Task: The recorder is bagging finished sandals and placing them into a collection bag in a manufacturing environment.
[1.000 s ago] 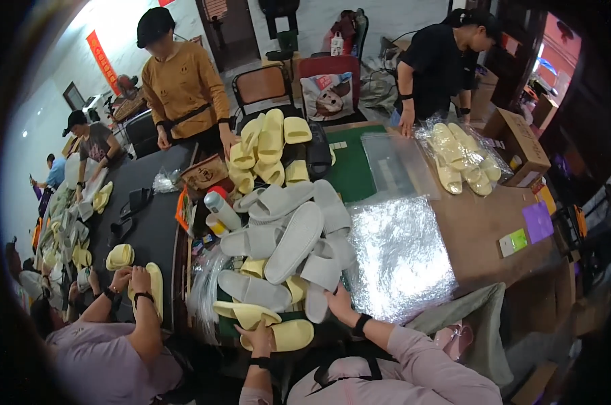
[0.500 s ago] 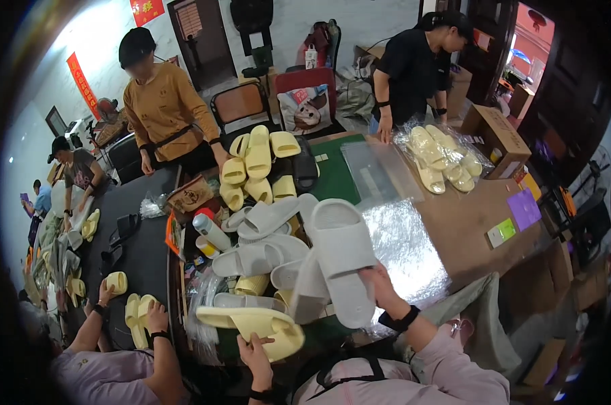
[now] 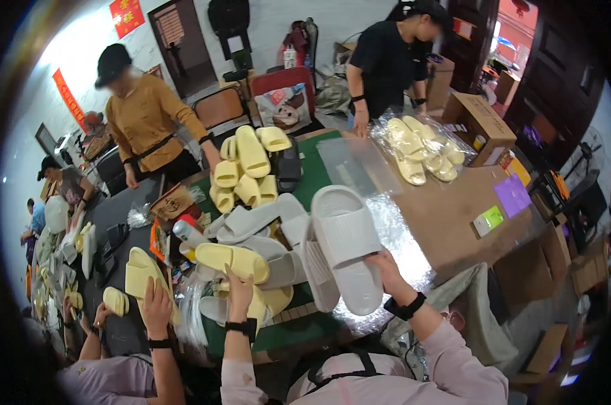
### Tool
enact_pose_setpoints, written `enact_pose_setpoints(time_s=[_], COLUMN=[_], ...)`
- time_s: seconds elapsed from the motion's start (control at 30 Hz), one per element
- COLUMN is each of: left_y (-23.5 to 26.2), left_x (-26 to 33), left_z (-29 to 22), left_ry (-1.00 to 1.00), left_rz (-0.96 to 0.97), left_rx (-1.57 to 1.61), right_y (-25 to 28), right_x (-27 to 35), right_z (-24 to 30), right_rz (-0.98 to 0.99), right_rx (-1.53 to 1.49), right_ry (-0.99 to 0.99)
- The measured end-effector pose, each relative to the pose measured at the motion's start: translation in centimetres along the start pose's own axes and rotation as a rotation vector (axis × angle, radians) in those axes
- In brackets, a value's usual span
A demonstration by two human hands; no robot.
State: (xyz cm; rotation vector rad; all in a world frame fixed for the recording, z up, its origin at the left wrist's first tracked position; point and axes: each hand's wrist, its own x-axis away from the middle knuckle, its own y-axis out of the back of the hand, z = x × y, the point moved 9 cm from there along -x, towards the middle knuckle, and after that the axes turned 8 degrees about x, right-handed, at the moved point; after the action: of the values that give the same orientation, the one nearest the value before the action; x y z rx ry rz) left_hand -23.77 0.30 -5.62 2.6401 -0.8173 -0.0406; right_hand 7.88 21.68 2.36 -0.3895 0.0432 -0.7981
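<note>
co-worker, lower left: two hands up from the lower edge, one (image 3: 158,307) on a yellow slide (image 3: 143,273) held on edge, the other beside a small yellow slide (image 3: 116,300) on the dark surface (image 3: 110,216).
left hand (image 3: 239,293): fingers closed round the near edge of a yellow slipper (image 3: 232,260), which is lifted flat above the pile; black watch on the wrist.
grey pile (image 3: 251,223): grey slippers heaped loose on the green mat (image 3: 319,172), just behind and beside the yellow slipper; more yellow ones lie under the left hand.
yellow stack (image 3: 248,169): yellow slippers piled upright at the far side of the mat, near the person in the mustard top (image 3: 150,121), whose hand reaches down to them.
right hand (image 3: 386,266): fingers curled on the right edge of a grey slipper (image 3: 346,246), held tilted, sole side toward the camera; a second grey one (image 3: 317,273) stands on edge against its left side, touching. Cannot tell whether the hand grips both. Black band on the wrist.
foil sheet (image 3: 403,236): shiny sheet on the brown surface (image 3: 454,209), under and behind the grey slipper.
bag (image 3: 420,145): clear bag of yellow slippers at the far right, by the person in black (image 3: 386,61).
</note>
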Motion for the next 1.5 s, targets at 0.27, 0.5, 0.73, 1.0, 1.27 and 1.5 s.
enact_pose_setpoints(time_s=[0.27,0.5,0.73,1.0,1.27,1.5], left_y=[-17.0,-22.6,-27.8,-31.0,-32.3,-30.8], left_x=[12.8,13.2,17.5,16.8,22.5,21.7], left_z=[-12.0,-5.7,-1.9,9.3,5.7,1.5], left_ry=[0.038,0.309,0.574,0.252,-0.567,-0.523], left_rz=[0.688,0.494,0.633,0.782,0.998,0.862], left_rx=[0.788,0.783,0.768,0.264,-0.761,-0.868], right_y=[-0.9,9.4,18.8,20.0,15.0,15.1], right_x=[2.2,4.6,7.7,4.5,2.7,2.2], right_z=[0.7,-0.3,-3.5,-7.8,-13.9,-9.1], right_rz=[0.042,-0.168,-0.356,-0.514,-0.219,-0.318], right_rx=[-0.123,0.006,0.602,1.183,1.551,1.091], right_ry=[-0.195,-0.127,-0.336,-0.063,0.234,0.195])
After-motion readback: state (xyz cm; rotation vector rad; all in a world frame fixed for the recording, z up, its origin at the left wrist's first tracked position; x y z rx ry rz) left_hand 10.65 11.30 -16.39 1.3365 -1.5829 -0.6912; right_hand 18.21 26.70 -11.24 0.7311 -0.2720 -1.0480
